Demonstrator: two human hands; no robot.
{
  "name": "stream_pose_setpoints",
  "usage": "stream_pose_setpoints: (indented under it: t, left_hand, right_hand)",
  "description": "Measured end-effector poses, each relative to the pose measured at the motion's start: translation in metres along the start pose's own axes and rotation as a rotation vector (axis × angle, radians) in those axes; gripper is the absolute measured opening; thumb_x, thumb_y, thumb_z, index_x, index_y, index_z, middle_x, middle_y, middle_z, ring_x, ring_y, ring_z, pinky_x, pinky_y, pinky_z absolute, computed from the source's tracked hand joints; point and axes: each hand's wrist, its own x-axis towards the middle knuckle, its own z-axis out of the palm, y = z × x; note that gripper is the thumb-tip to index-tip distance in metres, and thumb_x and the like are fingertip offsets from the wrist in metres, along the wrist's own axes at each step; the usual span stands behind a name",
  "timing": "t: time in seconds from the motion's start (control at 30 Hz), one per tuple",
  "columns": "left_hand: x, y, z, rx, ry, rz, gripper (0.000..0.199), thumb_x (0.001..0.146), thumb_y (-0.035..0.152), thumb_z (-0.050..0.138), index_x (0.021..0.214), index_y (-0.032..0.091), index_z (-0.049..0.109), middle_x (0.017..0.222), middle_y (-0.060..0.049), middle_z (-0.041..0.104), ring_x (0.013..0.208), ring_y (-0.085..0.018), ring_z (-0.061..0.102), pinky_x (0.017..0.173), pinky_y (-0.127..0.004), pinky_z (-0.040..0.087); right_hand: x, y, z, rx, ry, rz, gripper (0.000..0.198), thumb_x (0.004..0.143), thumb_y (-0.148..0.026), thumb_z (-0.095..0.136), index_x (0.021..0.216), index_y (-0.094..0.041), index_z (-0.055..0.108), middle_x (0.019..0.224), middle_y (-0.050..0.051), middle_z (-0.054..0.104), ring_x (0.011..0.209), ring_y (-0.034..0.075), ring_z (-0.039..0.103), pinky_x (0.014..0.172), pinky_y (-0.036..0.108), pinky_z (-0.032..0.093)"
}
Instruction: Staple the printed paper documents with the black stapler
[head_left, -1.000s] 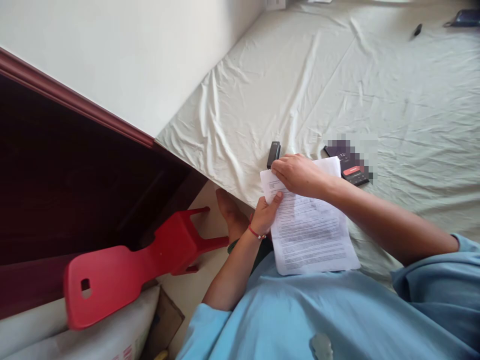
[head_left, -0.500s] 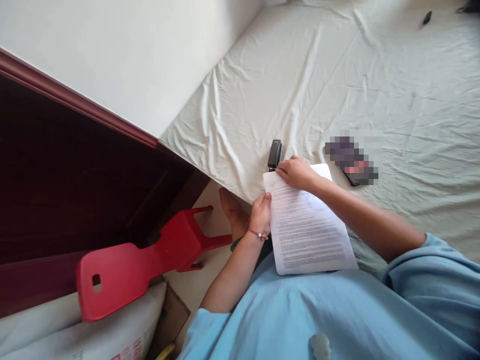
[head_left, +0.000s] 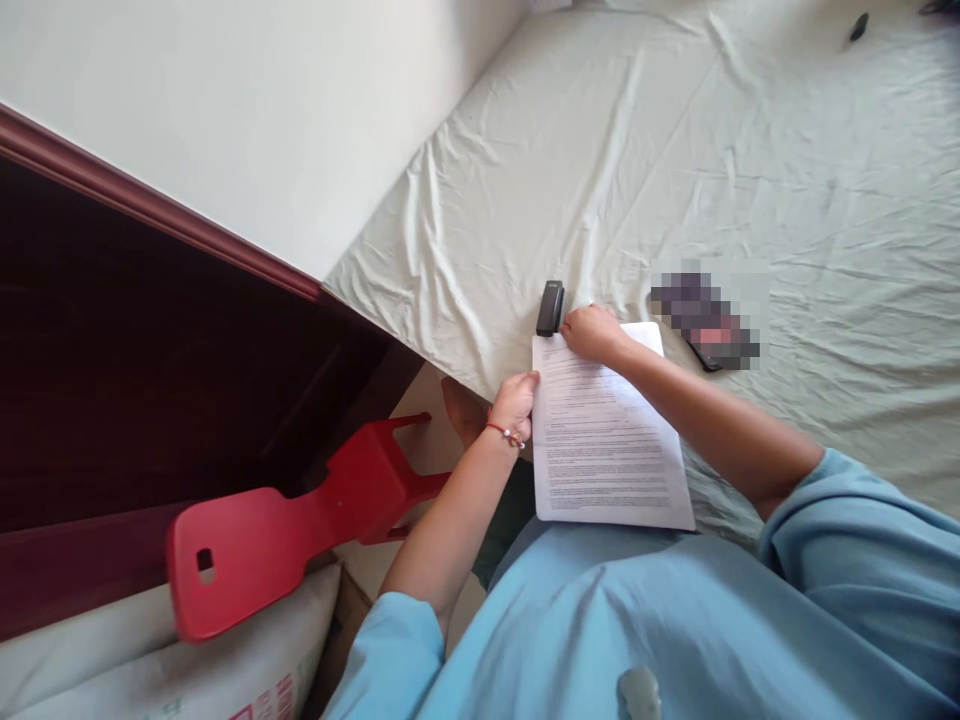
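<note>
My left hand point(head_left: 516, 402) pinches the left edge of a printed paper sheaf point(head_left: 611, 450), thumb on top. Across the sheaf's upper left part lies my right hand point(head_left: 594, 332), its fingers curled at the top edge. Just left of those fingers is a small black stapler point(head_left: 550, 307), its lower end at the paper's top left corner. Whether the corner sits inside the stapler's jaws cannot be made out. The sheaf's bottom edge rests against my blue shirt point(head_left: 600, 620).
The bed point(head_left: 660, 180) has a wrinkled pale sheet. A pixelated phone point(head_left: 705, 320) lies right of the papers, and a small dark object point(head_left: 859, 27) lies far back. At left stand a red plastic chair point(head_left: 240, 560), white sacks point(head_left: 217, 660) and dark wood panelling point(head_left: 150, 350).
The sheaf has straightened and shifted slightly up, its top left corner now against the stapler. My left hand moved up with it; my right hand slid a little right, away from the stapler.
</note>
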Motion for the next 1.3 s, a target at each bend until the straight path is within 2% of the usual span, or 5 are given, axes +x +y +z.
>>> stream_pose_setpoints:
  t: [0.27,0.43,0.7,1.07,1.3]
  left_hand:
    - [0.016,-0.013,-0.004,0.163,-0.025,0.149,0.02,0.089,0.023,0.06,0.072,0.014,0.064,0.066,-0.004,0.064,0.069,-0.019,0.062,0.072,-0.03,0.048]
    - [0.02,-0.018,-0.007,0.241,-0.053,0.324,0.023,0.091,0.035,0.064,0.078,0.016,0.062,0.075,-0.003,0.065,0.079,-0.018,0.061,0.077,-0.027,0.048]
    - [0.023,-0.022,-0.005,0.304,-0.069,0.398,0.035,0.089,0.048,0.068,0.077,0.016,0.061,0.071,-0.003,0.059,0.077,-0.018,0.058,0.072,-0.027,0.045]
    - [0.016,-0.007,0.004,0.169,0.015,0.124,0.012,0.077,0.018,0.059,0.065,0.016,0.059,0.059,-0.002,0.059,0.063,-0.017,0.056,0.064,-0.028,0.044]
    - [0.009,-0.006,-0.002,0.19,0.009,0.066,0.013,0.073,0.023,0.066,0.064,0.015,0.06,0.056,-0.001,0.056,0.059,-0.018,0.055,0.06,-0.029,0.043]
  right_hand:
    - [-0.016,0.004,0.003,-0.042,0.097,-0.079,0.037,0.101,-0.026,0.038,0.098,-0.014,0.073,0.105,0.019,0.074,0.114,0.038,0.054,0.09,0.048,0.038]
    - [-0.028,0.008,0.007,0.036,0.102,-0.17,0.037,0.103,-0.03,0.037,0.095,-0.016,0.071,0.1,0.013,0.075,0.104,0.031,0.058,0.088,0.039,0.037]
    - [-0.032,0.014,0.012,0.144,0.16,-0.315,0.037,0.103,-0.027,0.037,0.098,-0.016,0.072,0.1,0.008,0.075,0.096,0.024,0.059,0.092,0.032,0.036]
    - [-0.01,0.001,0.005,0.031,0.069,-0.051,0.035,0.1,-0.03,0.045,0.101,-0.016,0.077,0.107,0.016,0.076,0.114,0.034,0.06,0.092,0.043,0.043]
    - [0.002,-0.004,0.002,0.017,0.044,-0.014,0.034,0.099,-0.03,0.048,0.105,-0.014,0.077,0.108,0.02,0.075,0.11,0.035,0.064,0.091,0.044,0.045]
